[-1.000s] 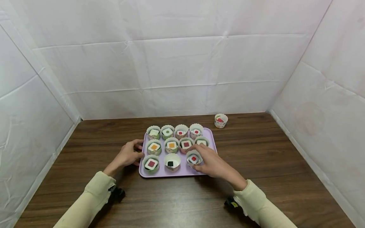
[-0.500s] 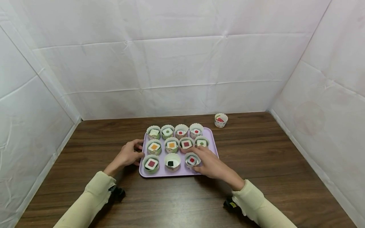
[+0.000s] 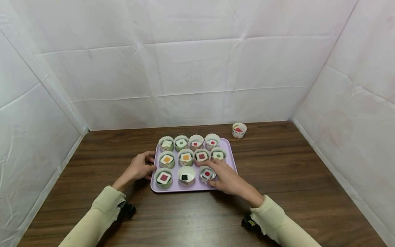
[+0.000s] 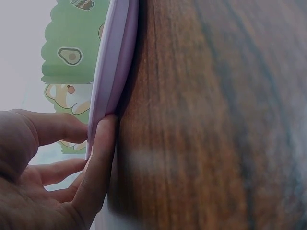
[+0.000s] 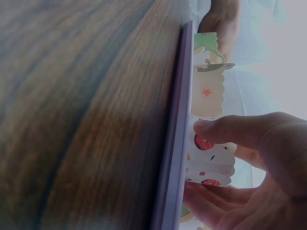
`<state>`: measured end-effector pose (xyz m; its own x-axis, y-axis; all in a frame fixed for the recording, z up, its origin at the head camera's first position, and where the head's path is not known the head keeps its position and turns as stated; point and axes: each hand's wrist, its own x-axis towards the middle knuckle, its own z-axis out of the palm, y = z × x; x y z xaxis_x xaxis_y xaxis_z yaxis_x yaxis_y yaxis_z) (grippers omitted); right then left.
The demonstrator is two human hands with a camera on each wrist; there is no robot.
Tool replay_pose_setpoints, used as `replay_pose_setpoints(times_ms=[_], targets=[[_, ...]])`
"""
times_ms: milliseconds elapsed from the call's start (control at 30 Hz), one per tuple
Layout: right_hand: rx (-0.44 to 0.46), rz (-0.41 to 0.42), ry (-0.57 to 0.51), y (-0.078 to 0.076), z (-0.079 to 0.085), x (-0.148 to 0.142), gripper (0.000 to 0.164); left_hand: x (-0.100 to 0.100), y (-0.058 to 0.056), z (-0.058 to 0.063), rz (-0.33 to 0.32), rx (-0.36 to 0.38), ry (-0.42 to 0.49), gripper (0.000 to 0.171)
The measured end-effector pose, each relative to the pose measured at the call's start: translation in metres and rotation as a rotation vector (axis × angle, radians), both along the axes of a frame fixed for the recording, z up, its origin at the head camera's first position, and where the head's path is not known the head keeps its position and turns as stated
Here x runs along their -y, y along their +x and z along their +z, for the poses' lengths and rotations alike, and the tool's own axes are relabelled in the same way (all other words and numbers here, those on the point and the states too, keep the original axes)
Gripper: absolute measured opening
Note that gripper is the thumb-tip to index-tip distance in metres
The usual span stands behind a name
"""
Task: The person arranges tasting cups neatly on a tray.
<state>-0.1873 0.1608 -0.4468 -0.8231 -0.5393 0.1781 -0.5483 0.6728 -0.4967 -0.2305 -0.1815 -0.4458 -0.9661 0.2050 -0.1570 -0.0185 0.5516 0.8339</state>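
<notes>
On the wooden table, a lilac tray [image 3: 197, 187] carries several scallop-edged paper cups holding toy-like sushi pieces. My left hand [image 3: 140, 166] is at its left side; the thumb and a finger grip the tray's rim in the left wrist view. My right hand [image 3: 228, 176] holds a white paper cup [image 3: 206, 179] in the front row, thumb in front and fingers on the far side. Inside that cup shows a white piece with a red centre [image 3: 207, 174]. Immediately left stands a cup [image 3: 187, 181] with a black piece [image 3: 184, 177].
Behind the tray, to its right, a single paper cup [image 3: 238, 134] with red contents stands on the table [image 3: 277, 164]. White sheeting [image 3: 191, 75] walls the table at the back and both sides. Other filled cups [image 3: 185, 159] stand in rows behind the held one.
My right hand has slid the white cup slightly left on the tray, towards the cup with the black piece. My left hand has stayed at the rim.
</notes>
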Motion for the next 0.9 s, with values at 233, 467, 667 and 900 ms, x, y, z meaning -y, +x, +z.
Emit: replay_pose_setpoints(times_ms=[233, 467, 667, 900], targets=[[-0.001, -0.004, -0.004, 0.0001, -0.0004, -0.0001, 0.07, 0.0005, -0.0005, 0.0012, -0.006, -0.003, 0.008, 0.067], [0.016, -0.01, -0.004, 0.0015, -0.0002, 0.0001, 0.07, 0.0, -0.0015, -0.0004, -0.003, 0.001, -0.004, 0.065], [0.024, 0.009, 0.004, 0.003, 0.0015, 0.0, 0.072, -0.0005, -0.0004, 0.0003, 0.002, -0.003, -0.012, 0.064], [0.003, 0.021, 0.024, 0.0043, 0.0053, -0.0013, 0.072, -0.0001, -0.0016, -0.0003, 0.003, 0.001, -0.012, 0.064]])
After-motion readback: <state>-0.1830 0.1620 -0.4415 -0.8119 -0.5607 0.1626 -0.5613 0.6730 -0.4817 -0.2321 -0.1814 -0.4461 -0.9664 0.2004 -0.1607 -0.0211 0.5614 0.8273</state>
